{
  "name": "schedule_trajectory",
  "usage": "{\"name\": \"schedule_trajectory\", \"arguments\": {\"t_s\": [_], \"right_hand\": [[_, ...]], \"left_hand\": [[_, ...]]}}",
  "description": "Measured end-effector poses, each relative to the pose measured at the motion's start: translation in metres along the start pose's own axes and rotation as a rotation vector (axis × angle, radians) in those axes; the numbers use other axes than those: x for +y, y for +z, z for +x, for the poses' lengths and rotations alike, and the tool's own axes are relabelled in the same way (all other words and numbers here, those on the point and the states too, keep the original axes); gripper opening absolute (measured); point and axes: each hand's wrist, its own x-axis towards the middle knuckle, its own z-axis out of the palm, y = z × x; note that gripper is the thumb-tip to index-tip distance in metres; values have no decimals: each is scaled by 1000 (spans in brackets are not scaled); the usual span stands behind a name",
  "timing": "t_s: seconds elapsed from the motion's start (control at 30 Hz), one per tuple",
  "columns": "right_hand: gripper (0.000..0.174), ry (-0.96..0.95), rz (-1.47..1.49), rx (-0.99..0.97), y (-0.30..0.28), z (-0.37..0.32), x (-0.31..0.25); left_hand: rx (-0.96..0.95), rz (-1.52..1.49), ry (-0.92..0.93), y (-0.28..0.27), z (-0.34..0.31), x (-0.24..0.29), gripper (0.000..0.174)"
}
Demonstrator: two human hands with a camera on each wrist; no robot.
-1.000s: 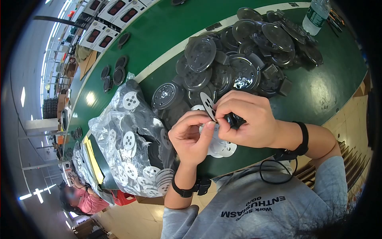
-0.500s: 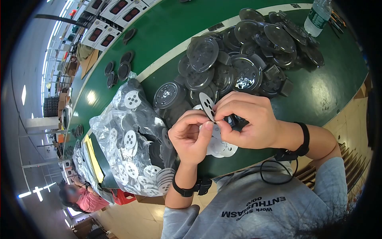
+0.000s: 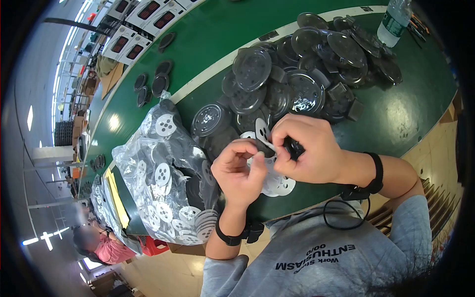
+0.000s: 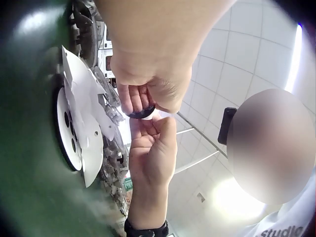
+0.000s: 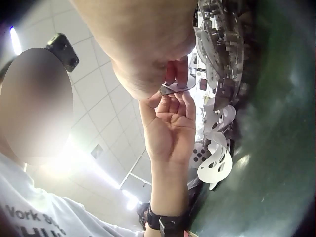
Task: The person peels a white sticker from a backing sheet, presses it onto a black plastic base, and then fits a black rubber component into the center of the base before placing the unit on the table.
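Over the near edge of the green table (image 3: 410,114) my two hands meet. My left hand (image 3: 257,154) pinches a small dark round disc (image 3: 264,148), which the left wrist view shows between its thumb and fingers (image 4: 143,113). A white perforated disc (image 3: 261,129) touches the dark one, and my right hand (image 3: 279,147) pinches its edge. Deeper in the right palm sits a small black part (image 3: 296,147). In the right wrist view the right fingers grip the disc's edge (image 5: 177,88) just above the left hand's palm (image 5: 170,128).
Loose white discs (image 3: 279,185) lie under my hands. A clear bag of white discs (image 3: 163,173) sits to the left and a heap of black round plates (image 3: 297,74) behind. A water bottle (image 3: 393,20) stands far right. Another person (image 3: 94,242) sits lower left.
The white disc has tipped down and to the right. A dark disc now shows at the left fingertips, apart from the white one. Both hands stay in place.
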Motion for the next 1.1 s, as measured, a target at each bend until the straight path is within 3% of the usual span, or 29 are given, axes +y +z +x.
{"name": "schedule_trajectory", "arguments": {"t_s": [0.1, 0.17, 0.23, 0.3, 0.37, 0.4, 0.43, 0.53, 0.63, 0.9, 0.97, 1.03, 1.1], "right_hand": [[13, 103, 154, 91, -8, 9, 1], [7, 311, 438, 163, -13, 12, -4], [7, 402, 486, 108, -19, 16, -12], [7, 423, 458, -144, -19, 12, -9], [12, 300, 168, -422, -19, 15, -12], [15, 319, 150, -443, -18, 16, -17], [19, 341, 132, -461, -18, 16, -19], [30, 60, 47, -85, -10, 15, -15], [42, -201, 50, 10, -2, 13, -6], [49, -450, -95, -14, -9, 15, -9], [56, -426, -22, -46, -10, 17, -9], [57, -342, 122, -45, -8, 15, -9], [61, -249, 344, -2, -7, 12, -1]], "left_hand": [[130, -34, -121, -19, 5, 0, 11], [241, 12, -18, -34, 16, 7, 8], [298, -307, -21, -42, 27, 19, 5], [387, -411, -4, -50, 30, 26, 10], [384, -486, -31, -56, 31, 24, 11], [387, -456, -68, -47, 32, 31, 10], [337, -482, -104, -46, 31, 29, 9], [185, -570, -254, -40, 26, 19, 8], [33, -578, -429, -23, 22, 15, 9], [-291, -857, -814, -3, 8, 9, 12], [-354, -991, -812, -7, 4, -3, 26], [-426, -976, -847, -8, 6, 1, 24], [-664, -1012, -780, -14, 8, 4, 25]]}}
